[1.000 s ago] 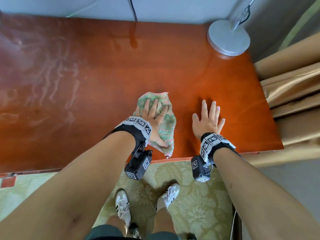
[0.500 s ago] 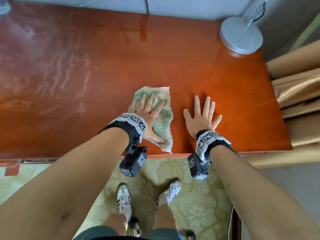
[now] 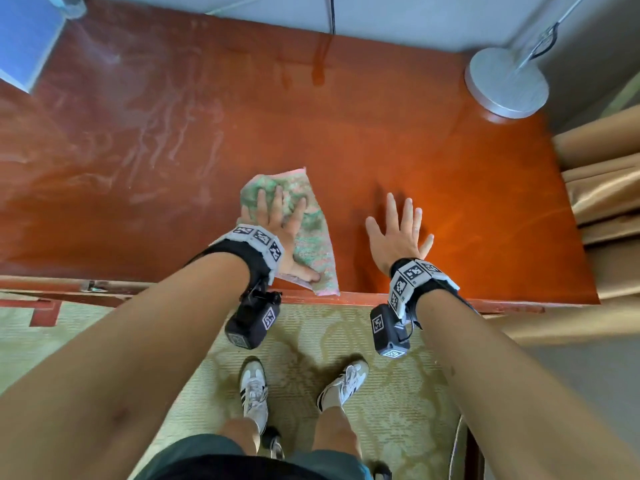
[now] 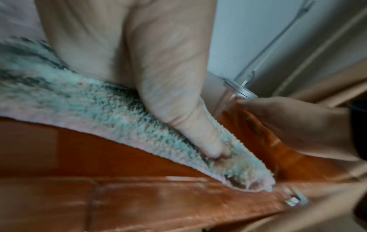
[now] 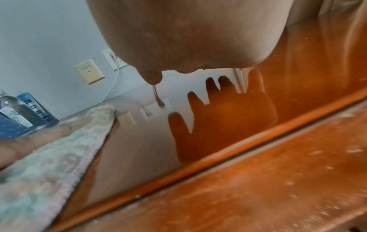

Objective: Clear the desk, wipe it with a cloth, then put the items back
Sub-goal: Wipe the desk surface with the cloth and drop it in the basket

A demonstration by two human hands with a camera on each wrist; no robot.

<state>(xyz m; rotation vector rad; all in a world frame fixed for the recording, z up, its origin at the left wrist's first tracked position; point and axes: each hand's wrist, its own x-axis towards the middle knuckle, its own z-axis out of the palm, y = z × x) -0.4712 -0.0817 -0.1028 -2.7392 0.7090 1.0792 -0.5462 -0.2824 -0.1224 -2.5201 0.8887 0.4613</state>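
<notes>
Glossy reddish wood desk (image 3: pixel 381 140) under fluffy green-pink cloth (image 3: pixel 313 233), flat left hand (image 3: pixel 277 230).

cloth (image 3: pixel 308 233) under left hand (image 3: pixel 277 233) slid leftward along desk (image 3: pixel 398 140) front edge.

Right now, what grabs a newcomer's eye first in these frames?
The glossy red-brown desk, streaked with wipe marks on its left half. At its near edge the left hand presses a green-and-pink cloth flat, and the right hand lies spread on bare wood beside it. A round silver lamp base sits in the far right corner.
</notes>
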